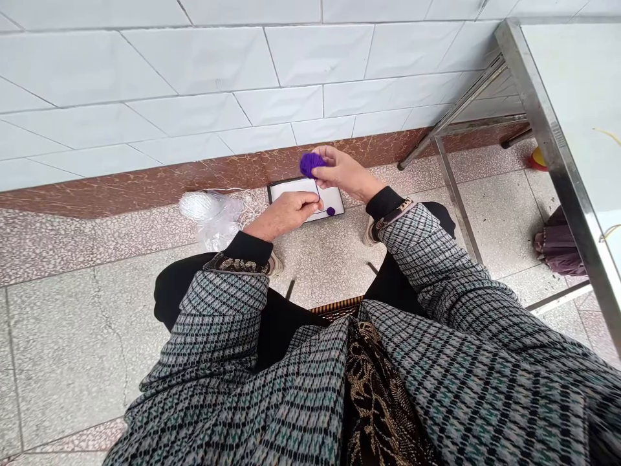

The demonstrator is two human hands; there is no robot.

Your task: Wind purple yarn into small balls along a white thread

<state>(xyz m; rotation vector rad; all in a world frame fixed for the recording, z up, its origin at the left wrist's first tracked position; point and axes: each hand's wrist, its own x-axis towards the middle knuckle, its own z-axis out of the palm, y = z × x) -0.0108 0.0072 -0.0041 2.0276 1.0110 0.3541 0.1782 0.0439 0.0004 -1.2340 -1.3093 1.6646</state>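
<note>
My right hand is raised in front of me, its fingers closed round a small ball of purple yarn. A thin purple strand runs down from the ball to my left hand, which pinches it between thumb and fingers. Just below the hands a white tray with a dark rim lies on the floor by the wall, with a small purple pompom on it. Both arms wear a checked grey jacket.
A clear plastic bag with white yarn lies on the floor left of the tray. A steel table stands at the right, its legs reaching the floor. A folded purple umbrella rests under it. White tiled wall ahead.
</note>
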